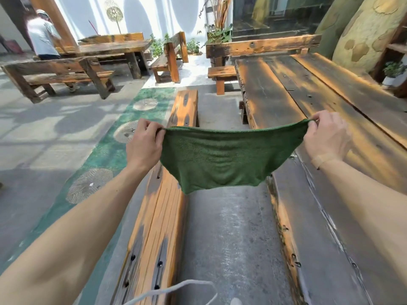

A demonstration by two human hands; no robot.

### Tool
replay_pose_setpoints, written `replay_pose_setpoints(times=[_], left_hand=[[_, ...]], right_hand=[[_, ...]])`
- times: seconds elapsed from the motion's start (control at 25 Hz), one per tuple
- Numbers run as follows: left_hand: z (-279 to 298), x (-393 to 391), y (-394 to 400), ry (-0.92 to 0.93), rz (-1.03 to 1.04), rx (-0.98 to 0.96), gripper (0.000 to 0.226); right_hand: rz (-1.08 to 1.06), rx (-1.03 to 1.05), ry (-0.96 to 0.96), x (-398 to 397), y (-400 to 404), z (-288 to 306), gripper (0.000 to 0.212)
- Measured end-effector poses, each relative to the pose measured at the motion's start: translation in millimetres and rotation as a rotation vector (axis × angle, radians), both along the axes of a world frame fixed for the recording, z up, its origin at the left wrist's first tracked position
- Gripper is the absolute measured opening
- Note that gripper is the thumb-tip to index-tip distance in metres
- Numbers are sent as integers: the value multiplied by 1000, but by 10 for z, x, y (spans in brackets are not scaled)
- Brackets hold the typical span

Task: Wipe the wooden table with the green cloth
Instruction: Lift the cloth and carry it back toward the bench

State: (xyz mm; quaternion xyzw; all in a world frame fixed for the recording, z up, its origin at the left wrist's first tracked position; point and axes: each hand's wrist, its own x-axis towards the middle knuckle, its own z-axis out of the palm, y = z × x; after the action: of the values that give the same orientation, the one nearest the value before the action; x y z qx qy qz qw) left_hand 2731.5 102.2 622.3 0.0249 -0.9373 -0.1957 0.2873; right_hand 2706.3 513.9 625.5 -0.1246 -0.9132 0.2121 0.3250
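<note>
While both hands pinch green cloth (217, 160) corners, wooden table (343, 194) beside

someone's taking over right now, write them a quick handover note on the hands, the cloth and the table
Left hand: pinches the left top corner of the green cloth.
Right hand: pinches the right top corner.
Cloth: spread out in the air between the hands, hanging over the gap between the bench and the wooden table, touching neither as far as the view shows.
Table: to the right, its long top in sun and shade.
Done: cloth in hand and opened out.
Left: lay it on the table and wipe the top; no wiping shows yet.
</note>
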Motion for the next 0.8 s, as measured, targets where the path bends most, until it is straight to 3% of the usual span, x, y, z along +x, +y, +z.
replay_pose_setpoints(times=[0.44, 0.8], left_hand=[[67, -2686, -64, 36, 97, 56, 25], [151, -5330, -534, 133, -41, 70, 21]], right_hand=[[-7, -50, 45, -2747, -192, 219, 19], [-90, -122, 70, -5203, -757, 339, 19]])
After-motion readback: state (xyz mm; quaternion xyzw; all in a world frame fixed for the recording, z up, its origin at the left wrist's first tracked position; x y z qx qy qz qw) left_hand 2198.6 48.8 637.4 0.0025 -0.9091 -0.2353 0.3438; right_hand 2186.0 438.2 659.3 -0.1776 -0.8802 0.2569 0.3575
